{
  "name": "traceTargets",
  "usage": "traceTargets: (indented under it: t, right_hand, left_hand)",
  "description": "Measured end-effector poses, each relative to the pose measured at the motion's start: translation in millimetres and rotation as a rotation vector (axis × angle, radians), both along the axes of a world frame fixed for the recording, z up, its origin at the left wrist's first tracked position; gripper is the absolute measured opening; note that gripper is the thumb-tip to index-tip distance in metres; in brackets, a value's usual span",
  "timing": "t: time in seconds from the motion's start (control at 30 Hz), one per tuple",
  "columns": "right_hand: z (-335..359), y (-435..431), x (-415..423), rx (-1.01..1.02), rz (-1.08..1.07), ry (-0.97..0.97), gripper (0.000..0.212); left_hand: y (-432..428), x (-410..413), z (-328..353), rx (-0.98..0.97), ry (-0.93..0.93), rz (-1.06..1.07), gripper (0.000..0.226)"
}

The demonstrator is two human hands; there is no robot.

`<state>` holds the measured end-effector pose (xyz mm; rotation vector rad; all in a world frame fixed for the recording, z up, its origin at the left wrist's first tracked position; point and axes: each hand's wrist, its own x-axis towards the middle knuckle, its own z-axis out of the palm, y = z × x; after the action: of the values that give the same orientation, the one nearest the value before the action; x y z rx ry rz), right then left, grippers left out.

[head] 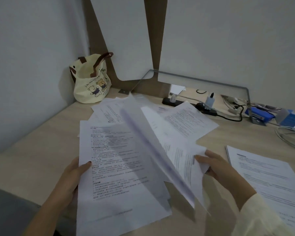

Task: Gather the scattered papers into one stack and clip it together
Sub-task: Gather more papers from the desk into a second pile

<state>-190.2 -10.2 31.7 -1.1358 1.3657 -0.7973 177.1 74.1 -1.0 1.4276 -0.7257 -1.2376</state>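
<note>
The white printed sheets (pixel 119 160) in front of me are thin and floppy, light, apt to slide, so I pinch them at the edges. My left hand (pixel 70 181) grips the near pile's left edge; my right hand (pixel 216 166) pinches a lifted, blurred sheet (pixel 186 160). More white pages (pixel 182 120) lie far across the pale wooden desk (pixel 41 143), another bundle (pixel 271 181) right. Cream bear-print tote bag (pixel 92 82) stands far left.

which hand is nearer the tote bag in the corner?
Left. The left hand grips the held sheets' left edge, on the same side as the tote bag. The right hand pinches a sheet across the desk, farther off.
</note>
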Motion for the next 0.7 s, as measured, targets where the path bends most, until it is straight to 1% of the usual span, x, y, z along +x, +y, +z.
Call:
traceTargets:
  t: [0.1,0.2,0.27,0.33,0.37,0.43,0.5,0.6,0.67,0.7]
  right_hand:
    - [3,-16,13,0.017,0.147,0.246,0.009]
    - [9,-39,24,-0.13,0.298,0.588,0.018]
    - [17,-54,31,-0.222,0.396,0.777,0.014]
    - [28,-68,40,-0.268,0.467,0.989,0.019]
    - [33,-73,46,-0.299,0.505,1.078,0.021]
    - [41,-77,69,-0.41,0.584,1.197,0.021]
    - [47,-75,100,-0.554,0.607,1.229,0.023]
    - [40,-70,151,-0.858,0.601,1.138,0.028]
    - [30,-63,185,-1.06,0.6,1.052,0.03]
    - [25,-60,201,-1.126,0.601,1.005,0.029]
  left_hand:
    - [1,2,3,-0.007,0.057,-0.03,0.029]
    - [-1,3,5,-0.008,0.105,-0.022,0.03]
    - [-3,3,7,0.022,0.153,0.001,0.029]
    - [-5,3,9,0.064,0.166,0.012,0.028]
    - [-5,3,8,0.082,0.173,0.018,0.028]
    - [-7,5,8,0.12,0.172,0.013,0.031]
    - [-9,7,6,0.154,0.134,-0.025,0.038]
    - [-10,10,5,0.151,0.101,-0.096,0.053]
    - [-8,10,7,0.124,0.064,-0.16,0.052]
    - [-8,10,7,0.113,0.037,-0.177,0.049]
